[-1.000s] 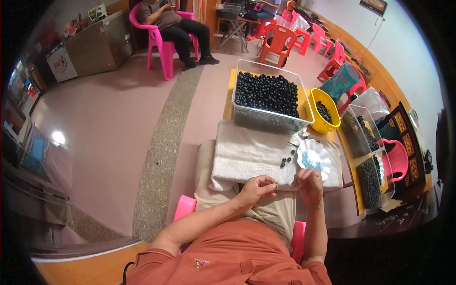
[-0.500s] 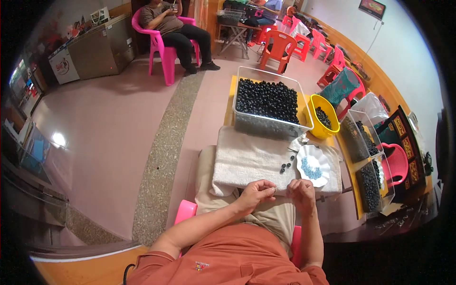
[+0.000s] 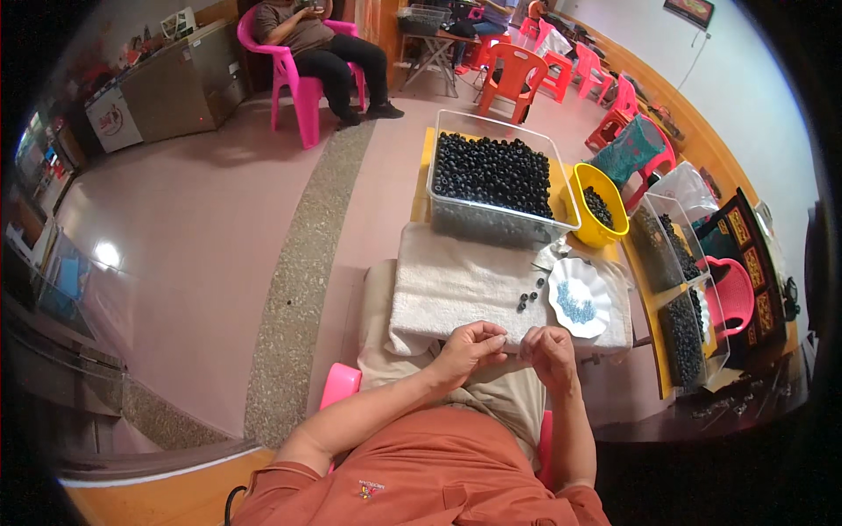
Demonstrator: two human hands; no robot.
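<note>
Yellow bucket [image 3: 599, 207]: just right of the big clear bin, with dark round pieces inside.
Two clear boxes [image 3: 680, 289]: at the right, one behind the other, both part-filled with dark pieces.
Pink chair [image 3: 294, 96]: far left at the back; a seated person [image 3: 324, 39] in dark trousers occupies it.
Red chairs [image 3: 517, 74]: in a row along the back right wall.
Grey cabinet [image 3: 167, 83]: at the back left.
Floor [image 3: 202, 237]: pink, crossed by a speckled grey strip.

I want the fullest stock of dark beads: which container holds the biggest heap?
The large clear rectangular bin beyond the white towel, heaped nearly to its rim. The yellow bucket beside it holds only a small dark pile.
</note>
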